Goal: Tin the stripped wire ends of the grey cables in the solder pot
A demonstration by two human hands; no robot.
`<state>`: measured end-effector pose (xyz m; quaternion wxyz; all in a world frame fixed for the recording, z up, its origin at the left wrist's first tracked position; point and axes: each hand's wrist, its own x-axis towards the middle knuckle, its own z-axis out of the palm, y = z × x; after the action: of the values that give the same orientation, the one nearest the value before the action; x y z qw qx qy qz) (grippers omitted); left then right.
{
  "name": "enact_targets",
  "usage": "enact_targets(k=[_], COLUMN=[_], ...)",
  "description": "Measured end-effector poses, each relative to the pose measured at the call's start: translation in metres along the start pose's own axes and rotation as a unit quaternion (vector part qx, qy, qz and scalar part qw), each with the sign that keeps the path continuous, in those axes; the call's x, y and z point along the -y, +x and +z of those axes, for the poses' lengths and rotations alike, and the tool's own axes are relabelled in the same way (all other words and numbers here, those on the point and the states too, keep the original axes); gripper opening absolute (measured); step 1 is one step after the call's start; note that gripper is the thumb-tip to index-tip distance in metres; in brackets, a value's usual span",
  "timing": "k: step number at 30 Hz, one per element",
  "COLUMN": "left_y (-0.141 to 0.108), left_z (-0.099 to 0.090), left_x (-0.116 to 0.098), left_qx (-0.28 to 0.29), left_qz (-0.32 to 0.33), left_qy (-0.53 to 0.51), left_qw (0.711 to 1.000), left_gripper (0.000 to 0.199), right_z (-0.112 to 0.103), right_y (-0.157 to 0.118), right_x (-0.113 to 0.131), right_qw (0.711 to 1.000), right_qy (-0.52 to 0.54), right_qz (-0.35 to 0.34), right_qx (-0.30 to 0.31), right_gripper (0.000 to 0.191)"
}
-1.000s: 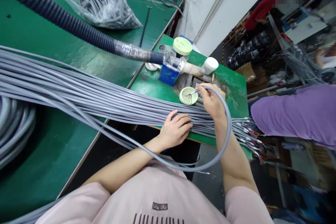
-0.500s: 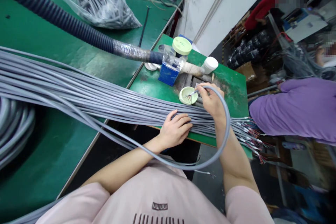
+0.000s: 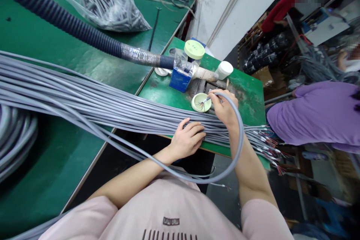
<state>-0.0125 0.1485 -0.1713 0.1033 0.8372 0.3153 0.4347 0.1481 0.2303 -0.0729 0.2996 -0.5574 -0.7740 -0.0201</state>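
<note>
My right hand pinches a grey cable close to its stripped end. The fine wires at that end hang over and into a small pale-green tub; how deep they reach is hard to see. From the hand the cable loops round over my right forearm and back across to the left. My left hand lies with fingers apart on a wide bundle of grey cables. Stripped, coloured wire ends of that bundle fan out on the right.
A ribbed hose crosses above the bench to a blue block. Behind the tub stand a white jar and a green-lidded jar. A bag of grey pieces lies at the back left. A person in purple is at the right.
My right hand has shifted very slightly left with the cable, whose loop moved along. The left hand stays on the bundle. The person in purple has moved a little.
</note>
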Motion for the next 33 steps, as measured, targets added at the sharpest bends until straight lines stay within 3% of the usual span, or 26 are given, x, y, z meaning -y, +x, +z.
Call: enact_targets(k=[10, 13, 16, 22, 28, 33], left_y=[0.0, 0.0, 0.0, 0.0, -0.001, 0.0], left_z=[0.0, 0.0, -0.001, 0.001, 0.005, 0.005], left_x=[0.001, 0.001, 0.001, 0.002, 0.004, 0.004], left_qx=[0.005, 0.007, 0.007, -0.004, -0.03, -0.031], left_qz=[0.002, 0.0, 0.0, 0.007, 0.016, 0.015], left_qy=[0.005, 0.002, -0.001, 0.002, 0.014, 0.016], left_qw=[1.0, 1.0, 1.0, 1.0, 0.999, 0.999], left_gripper=[0.019, 0.02, 0.021, 0.02, 0.018, 0.018], right_z=[0.003, -0.006, -0.024, -0.05, -0.037, -0.023], right_y=[0.001, 0.003, 0.006, 0.015, 0.02, 0.023], right_x=[0.004, 0.005, 0.001, -0.032, -0.077, -0.097], right_qw=[1.0, 1.0, 0.999, 0.99, 0.984, 0.983], right_qy=[-0.023, -0.004, 0.014, 0.044, 0.074, 0.076], right_qz=[-0.018, -0.005, 0.017, 0.057, 0.099, 0.122], right_qx=[0.006, 0.003, -0.038, -0.117, -0.131, -0.116], right_gripper=[0.015, 0.016, 0.017, 0.019, 0.015, 0.015])
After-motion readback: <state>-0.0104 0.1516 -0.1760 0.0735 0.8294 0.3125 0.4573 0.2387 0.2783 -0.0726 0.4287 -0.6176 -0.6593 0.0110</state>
